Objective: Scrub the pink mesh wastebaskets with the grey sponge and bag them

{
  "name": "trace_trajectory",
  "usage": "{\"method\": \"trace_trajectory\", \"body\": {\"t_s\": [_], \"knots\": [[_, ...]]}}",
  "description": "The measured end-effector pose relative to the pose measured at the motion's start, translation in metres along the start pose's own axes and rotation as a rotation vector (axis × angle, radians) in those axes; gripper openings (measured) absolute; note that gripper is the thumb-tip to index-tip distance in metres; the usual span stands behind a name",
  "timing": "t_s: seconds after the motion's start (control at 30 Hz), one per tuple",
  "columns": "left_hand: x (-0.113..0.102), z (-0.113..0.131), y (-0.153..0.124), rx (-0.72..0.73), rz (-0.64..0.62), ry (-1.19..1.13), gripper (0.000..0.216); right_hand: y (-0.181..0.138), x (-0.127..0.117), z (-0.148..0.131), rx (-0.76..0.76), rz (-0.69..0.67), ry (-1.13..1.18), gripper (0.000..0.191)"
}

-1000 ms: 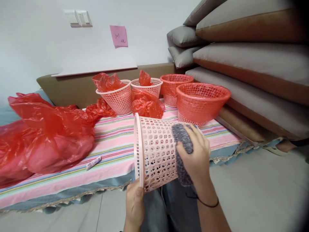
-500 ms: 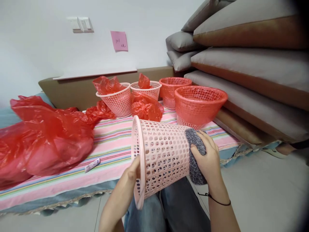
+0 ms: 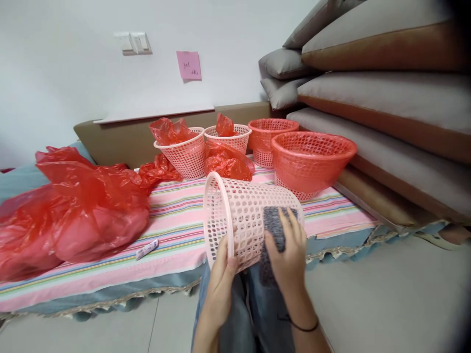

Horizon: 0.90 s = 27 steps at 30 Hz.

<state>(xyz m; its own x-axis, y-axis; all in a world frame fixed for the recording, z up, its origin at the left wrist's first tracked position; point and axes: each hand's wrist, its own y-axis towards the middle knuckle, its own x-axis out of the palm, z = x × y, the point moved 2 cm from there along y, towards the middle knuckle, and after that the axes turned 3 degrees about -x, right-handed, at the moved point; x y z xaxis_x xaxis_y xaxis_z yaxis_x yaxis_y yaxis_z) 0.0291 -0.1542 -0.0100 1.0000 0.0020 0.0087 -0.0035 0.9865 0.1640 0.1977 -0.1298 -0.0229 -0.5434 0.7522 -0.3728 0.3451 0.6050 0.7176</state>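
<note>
A light pink perforated plastic basket (image 3: 243, 215) lies tipped on its side above my knees, its open mouth facing left. My left hand (image 3: 222, 274) grips the near lower part of its rim, thumb outside and the other fingers partly hidden inside. A dark grey fuzzy cleaning cloth (image 3: 274, 228) is pressed against the basket's side by my right hand (image 3: 290, 250), whose fingers are stretched over it. The cloth's lower end hangs below the palm.
Behind stand two pink baskets (image 3: 186, 159) with red plastic bags and two baskets with red upper parts (image 3: 312, 162). A large red bag (image 3: 91, 211) and small white packet (image 3: 146, 249) lie left on the striped cloth (image 3: 172, 206). Stacked cushions (image 3: 382, 98) rise at right.
My right hand and the cloth have moved left from the basket's base end to its side. My left hand has shifted its hold along the rim, with the thumb now outside.
</note>
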Motion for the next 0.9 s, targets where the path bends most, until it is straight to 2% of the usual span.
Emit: {"method": "trace_trajectory", "body": {"t_s": [0.13,0.23,0.3,0.4,0.57,0.67,0.77,0.83,0.9], "knots": [[-0.007,-0.019,-0.008,-0.016,0.043,-0.083,0.054,-0.025,0.013,-0.06,-0.173,-0.036,0.044,0.055],[-0.014,-0.021,-0.009,0.02,0.086,-0.099,0.054,-0.032,0.013,-0.081,-0.269,-0.062,0.068,0.054],[-0.019,-0.025,-0.01,-0.015,0.088,-0.124,0.052,-0.03,0.011,-0.075,-0.28,-0.05,0.039,0.053],[-0.025,-0.035,-0.014,-0.065,0.071,-0.144,0.054,-0.021,0.004,-0.043,-0.223,0.004,-0.015,0.054],[-0.029,-0.046,-0.015,-0.044,0.043,-0.061,0.058,-0.011,-0.009,0.035,0.036,0.141,-0.051,0.054],[-0.023,-0.042,-0.011,-0.02,-0.004,0.029,0.06,-0.016,-0.009,0.067,0.152,0.176,-0.054,0.059],[-0.015,-0.034,-0.006,0.012,-0.04,0.083,0.072,-0.023,-0.001,0.068,0.196,0.162,-0.032,0.06],[-0.01,-0.03,-0.004,0.023,-0.079,0.082,0.08,-0.026,0.006,0.05,0.149,0.134,-0.017,0.058],[-0.007,-0.026,-0.003,0.034,-0.126,0.087,0.081,-0.028,0.01,0.019,0.033,0.091,0.008,0.056]]}}
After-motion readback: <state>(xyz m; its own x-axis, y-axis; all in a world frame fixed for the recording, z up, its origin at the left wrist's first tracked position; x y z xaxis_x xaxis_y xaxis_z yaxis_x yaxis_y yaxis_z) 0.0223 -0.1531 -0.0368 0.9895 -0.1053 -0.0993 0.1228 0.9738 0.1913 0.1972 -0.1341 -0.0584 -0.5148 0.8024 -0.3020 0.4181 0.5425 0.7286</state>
